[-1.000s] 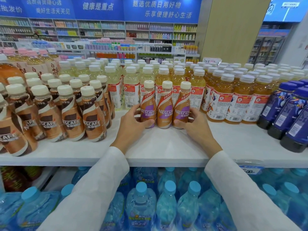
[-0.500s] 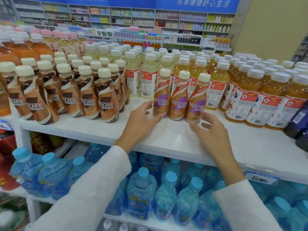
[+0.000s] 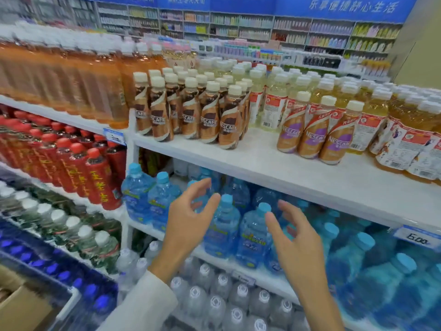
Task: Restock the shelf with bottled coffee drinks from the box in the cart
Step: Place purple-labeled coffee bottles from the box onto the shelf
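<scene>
Three purple-label coffee bottles (image 3: 312, 132) stand in a row on the white shelf (image 3: 286, 170), right of a block of brown-label coffee bottles (image 3: 191, 113). My left hand (image 3: 188, 218) and my right hand (image 3: 296, 237) hang below the shelf edge, in front of the blue water bottles. Both are empty, fingers spread and curled. A corner of the cardboard box (image 3: 21, 304) shows at the bottom left.
Yellow and orange tea bottles (image 3: 405, 130) crowd the shelf behind and to the right. Red bottles (image 3: 78, 168) fill the left bay. Blue water bottles (image 3: 238, 225) and clear ones (image 3: 226, 299) sit on lower shelves. A price tag (image 3: 416, 237) hangs at the right.
Both hands let go of the three purple-label bottles and dropped down and away from the shelf. The view swung left and down, bringing the box corner into sight.
</scene>
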